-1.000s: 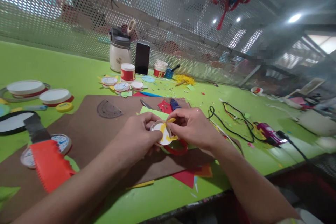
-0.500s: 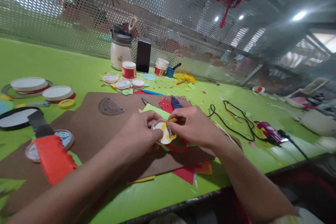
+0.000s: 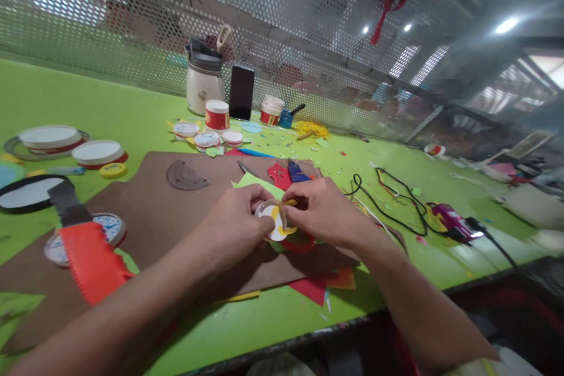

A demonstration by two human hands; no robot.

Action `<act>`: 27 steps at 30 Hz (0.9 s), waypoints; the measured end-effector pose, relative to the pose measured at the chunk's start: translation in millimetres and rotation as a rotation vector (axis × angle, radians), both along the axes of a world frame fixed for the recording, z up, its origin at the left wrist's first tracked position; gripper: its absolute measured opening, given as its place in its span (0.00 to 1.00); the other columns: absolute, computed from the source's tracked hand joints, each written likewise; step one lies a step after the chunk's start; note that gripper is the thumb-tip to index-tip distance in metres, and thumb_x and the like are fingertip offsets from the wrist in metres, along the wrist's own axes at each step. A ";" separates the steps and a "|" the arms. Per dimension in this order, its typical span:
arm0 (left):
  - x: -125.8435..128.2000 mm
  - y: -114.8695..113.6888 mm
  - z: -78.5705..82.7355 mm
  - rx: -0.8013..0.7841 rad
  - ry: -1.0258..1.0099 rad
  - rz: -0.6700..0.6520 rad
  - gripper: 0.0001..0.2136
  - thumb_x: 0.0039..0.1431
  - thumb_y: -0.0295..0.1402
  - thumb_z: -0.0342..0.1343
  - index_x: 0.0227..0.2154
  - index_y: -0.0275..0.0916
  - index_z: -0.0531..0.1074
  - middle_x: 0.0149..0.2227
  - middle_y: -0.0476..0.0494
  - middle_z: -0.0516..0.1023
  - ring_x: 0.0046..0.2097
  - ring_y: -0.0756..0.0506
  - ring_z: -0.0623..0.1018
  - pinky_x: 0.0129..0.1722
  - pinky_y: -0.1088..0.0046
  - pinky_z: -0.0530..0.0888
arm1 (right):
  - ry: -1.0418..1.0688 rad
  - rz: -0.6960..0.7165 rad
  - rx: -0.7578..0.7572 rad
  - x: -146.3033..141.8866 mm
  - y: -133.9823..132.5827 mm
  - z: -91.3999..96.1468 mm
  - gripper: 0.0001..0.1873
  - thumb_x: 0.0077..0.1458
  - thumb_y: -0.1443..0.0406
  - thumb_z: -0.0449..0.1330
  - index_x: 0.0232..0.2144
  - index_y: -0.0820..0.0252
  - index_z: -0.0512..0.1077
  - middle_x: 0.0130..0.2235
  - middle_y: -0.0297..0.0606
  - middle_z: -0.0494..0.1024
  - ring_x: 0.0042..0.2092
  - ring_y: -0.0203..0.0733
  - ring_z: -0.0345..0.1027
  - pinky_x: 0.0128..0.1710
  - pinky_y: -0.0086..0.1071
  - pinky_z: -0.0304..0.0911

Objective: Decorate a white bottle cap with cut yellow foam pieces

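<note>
My left hand (image 3: pixel 235 224) and my right hand (image 3: pixel 325 209) meet over a brown board (image 3: pixel 154 223) on the green table. Together they hold a small white paper disc (image 3: pixel 272 224) with yellow paper strips stuck across it. The left fingers are closed round the disc's left edge. My right thumb and forefinger pinch a yellow strip (image 3: pixel 288 202) at the disc's top. A red ring (image 3: pixel 300 243) lies just under my right hand. Green and red paper pieces (image 3: pixel 268 182) and scissors (image 3: pixel 296 173) lie right behind my hands.
An orange toothed scraper (image 3: pixel 90 258) lies front left beside a round lid (image 3: pixel 110 229). More lids (image 3: pixel 99 153), a protractor (image 3: pixel 185 175), cups (image 3: pixel 217 116), a jar (image 3: pixel 202 79) and a phone (image 3: pixel 241 93) stand further back by the perforated screen. A glue gun (image 3: pixel 449 222) with black cable lies right.
My hands have stayed together on the disc, with the right fingers shifting slightly on the yellow strip. The view has drifted a little.
</note>
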State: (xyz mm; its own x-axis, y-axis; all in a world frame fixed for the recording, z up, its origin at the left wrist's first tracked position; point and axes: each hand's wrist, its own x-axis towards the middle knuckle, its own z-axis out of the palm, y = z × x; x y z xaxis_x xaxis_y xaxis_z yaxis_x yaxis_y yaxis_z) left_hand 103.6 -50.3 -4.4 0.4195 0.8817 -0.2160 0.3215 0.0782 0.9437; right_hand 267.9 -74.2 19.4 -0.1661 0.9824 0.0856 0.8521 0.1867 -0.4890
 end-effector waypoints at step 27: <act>2.2 2.8 11.5 -0.094 -0.033 0.021 0.10 0.40 0.21 0.53 0.29 0.36 0.70 0.16 0.52 0.70 0.17 0.51 0.68 0.16 0.78 0.63 | 0.104 0.006 0.090 2.7 -2.3 -3.8 0.06 0.53 0.69 0.59 0.25 0.61 0.74 0.25 0.33 0.76 0.27 0.33 0.65 0.27 0.27 0.56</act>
